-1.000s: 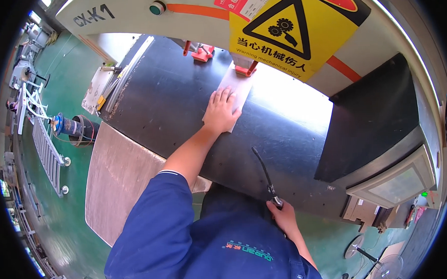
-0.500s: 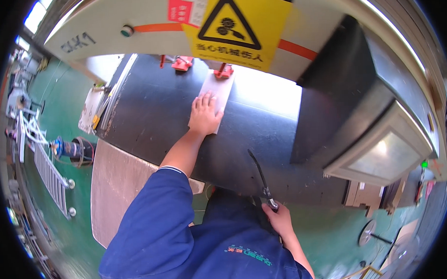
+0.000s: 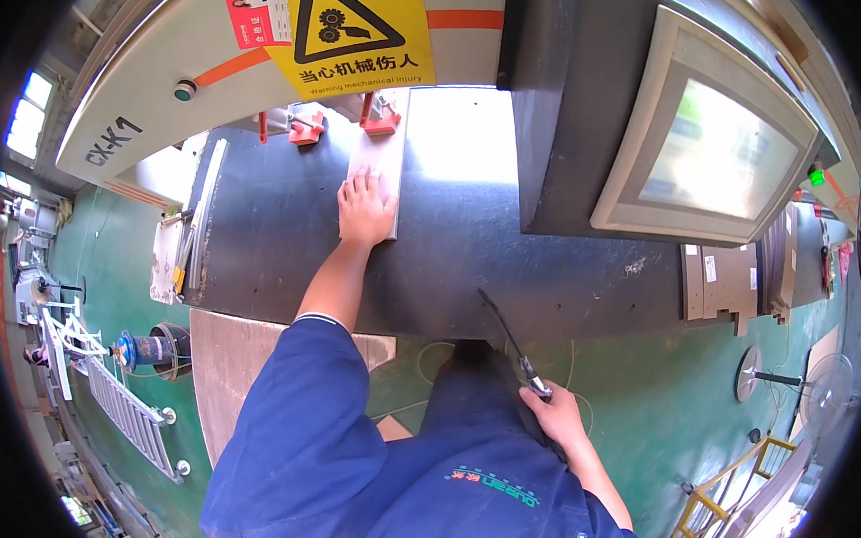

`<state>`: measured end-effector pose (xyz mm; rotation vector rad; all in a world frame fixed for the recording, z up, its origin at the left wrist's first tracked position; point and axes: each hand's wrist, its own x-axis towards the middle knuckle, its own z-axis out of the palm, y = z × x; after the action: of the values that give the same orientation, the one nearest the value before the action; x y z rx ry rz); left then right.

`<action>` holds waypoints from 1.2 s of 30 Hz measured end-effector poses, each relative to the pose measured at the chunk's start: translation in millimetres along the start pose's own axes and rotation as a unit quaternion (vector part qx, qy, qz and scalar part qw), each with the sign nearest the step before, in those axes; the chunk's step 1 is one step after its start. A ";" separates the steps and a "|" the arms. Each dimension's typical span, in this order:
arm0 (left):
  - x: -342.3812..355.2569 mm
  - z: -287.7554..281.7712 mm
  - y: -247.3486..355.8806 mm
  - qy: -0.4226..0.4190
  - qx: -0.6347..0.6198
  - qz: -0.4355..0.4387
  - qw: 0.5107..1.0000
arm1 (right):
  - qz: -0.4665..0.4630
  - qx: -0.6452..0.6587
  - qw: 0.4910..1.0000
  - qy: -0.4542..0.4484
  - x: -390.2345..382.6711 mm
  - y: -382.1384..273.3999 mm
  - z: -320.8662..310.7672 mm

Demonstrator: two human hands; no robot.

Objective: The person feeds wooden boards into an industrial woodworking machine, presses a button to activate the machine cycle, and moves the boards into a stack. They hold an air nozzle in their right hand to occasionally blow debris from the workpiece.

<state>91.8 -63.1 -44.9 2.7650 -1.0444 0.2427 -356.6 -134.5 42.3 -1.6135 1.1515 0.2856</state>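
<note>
My left hand (image 3: 367, 209) lies flat with fingers stretched out on a long, narrow, pale pinkish board (image 3: 390, 161). The board rests on a dark machine table (image 3: 449, 259), its far end close under a red clamp pad (image 3: 381, 120); whether the pad presses on it I cannot tell. Low at my right side, my right hand (image 3: 559, 416) is closed round the handle of an air blow gun (image 3: 534, 377). Its long, thin black nozzle points up and left, over the table's near edge. The hand hides most of the grip.
A second red pad (image 3: 306, 129) stands left of the first. A machine beam (image 3: 172, 50) with a yellow warning sign (image 3: 361, 34) crosses above. At right hangs a screen panel (image 3: 720, 154), above brown boards (image 3: 725, 278). A wooden side board (image 3: 234, 352) juts out at left.
My view has turned toward the right, so the screen panel shows more fully. The left hand stays on the board, and the right hand still holds the blow gun.
</note>
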 end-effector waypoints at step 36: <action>0.1 -15.6 11.5 -0.070 0.043 -0.024 0.996 | 0.038 -0.025 0.999 0.012 -24.2 45.0 -9.7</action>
<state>82.8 -68.2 -28.5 2.9160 -1.0196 0.0907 -407.6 -127.7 34.9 -1.6234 1.2342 0.3482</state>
